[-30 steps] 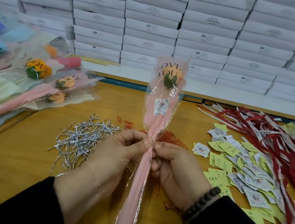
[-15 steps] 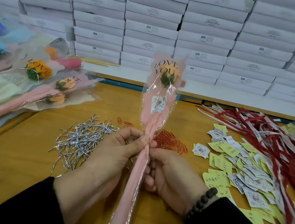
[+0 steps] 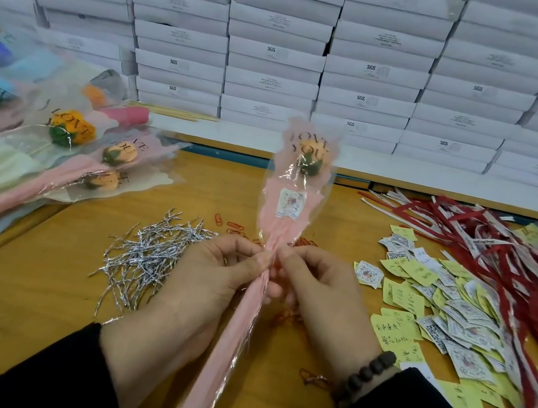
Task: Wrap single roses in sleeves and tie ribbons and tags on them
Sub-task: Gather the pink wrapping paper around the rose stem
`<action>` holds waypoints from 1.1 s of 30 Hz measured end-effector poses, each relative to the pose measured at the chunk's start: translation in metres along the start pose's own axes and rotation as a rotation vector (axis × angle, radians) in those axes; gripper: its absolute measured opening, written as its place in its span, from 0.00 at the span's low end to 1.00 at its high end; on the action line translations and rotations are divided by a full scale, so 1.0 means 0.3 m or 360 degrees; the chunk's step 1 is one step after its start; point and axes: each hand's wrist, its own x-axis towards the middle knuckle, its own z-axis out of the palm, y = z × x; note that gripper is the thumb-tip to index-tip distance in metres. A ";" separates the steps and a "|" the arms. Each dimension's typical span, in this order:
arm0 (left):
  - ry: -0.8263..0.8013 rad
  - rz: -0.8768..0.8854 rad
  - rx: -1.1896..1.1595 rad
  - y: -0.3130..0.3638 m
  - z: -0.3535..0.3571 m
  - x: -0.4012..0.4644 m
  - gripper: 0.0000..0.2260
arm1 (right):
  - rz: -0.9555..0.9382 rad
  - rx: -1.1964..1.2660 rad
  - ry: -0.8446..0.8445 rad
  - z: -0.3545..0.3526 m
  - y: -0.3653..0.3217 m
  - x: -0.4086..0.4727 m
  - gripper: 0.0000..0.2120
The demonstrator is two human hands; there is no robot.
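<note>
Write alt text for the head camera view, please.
Two hands, left hand and right hand, pinch the gathered neck of a pink sleeved orange rose above a wooden table, between silver wire twist ties and yellow paper tags.

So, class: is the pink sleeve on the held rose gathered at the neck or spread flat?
Gathered. The pink sleeve narrows to a pinch where the left hand and right hand grip it.
</note>
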 end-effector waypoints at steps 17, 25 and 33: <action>-0.0194 -0.0298 0.0044 -0.012 -0.003 -0.008 0.11 | 0.0282 0.0738 -0.0112 -0.020 0.009 -0.004 0.10; -0.0185 -0.0203 0.0121 -0.004 -0.001 -0.005 0.08 | 0.0190 0.0590 -0.0141 -0.019 0.023 0.002 0.14; -0.0186 -0.0139 0.0223 -0.004 0.000 -0.009 0.08 | 0.0246 0.0578 -0.0143 -0.022 0.033 0.008 0.15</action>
